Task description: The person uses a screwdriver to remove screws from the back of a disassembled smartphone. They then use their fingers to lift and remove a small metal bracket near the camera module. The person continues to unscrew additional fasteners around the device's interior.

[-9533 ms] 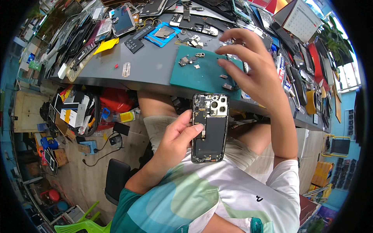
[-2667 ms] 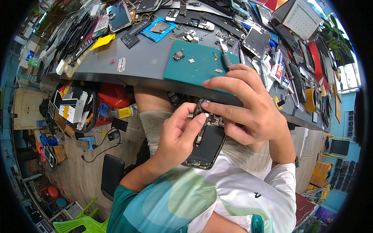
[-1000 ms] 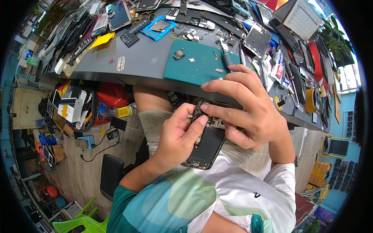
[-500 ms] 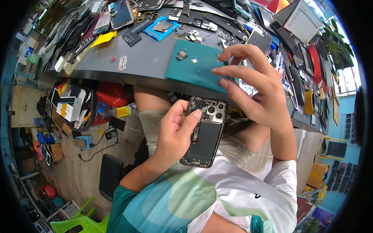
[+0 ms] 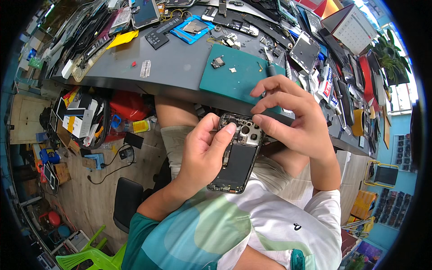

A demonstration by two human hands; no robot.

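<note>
My left hand (image 5: 202,146) is closed around a smartphone (image 5: 241,166) with its back off. Its thumb presses on the inner parts near the top, beside the camera module (image 5: 247,132). The phone is held tilted above my lap, at the front edge of the bench. At the phone's upper right corner is my right hand (image 5: 294,117), its thumb tip next to the frame. The fingers are curved and apart, and nothing shows between them. Beyond, a green mat (image 5: 225,81) carries a small dark part (image 5: 218,62), a whitish piece (image 5: 232,70) and a screwdriver-like tool (image 5: 270,67).
On the grey bench (image 5: 180,67) lie a black battery (image 5: 157,38), a blue frame (image 5: 192,28) and a razor-blade-like piece (image 5: 145,68). Phone parts crowd the back and right, near a desk calendar (image 5: 353,27). A black chair (image 5: 128,204) stands at left.
My right hand has come down and nearer, from above the mat to the phone's upper corner. The tool on the mat now shows. My left hand keeps its hold.
</note>
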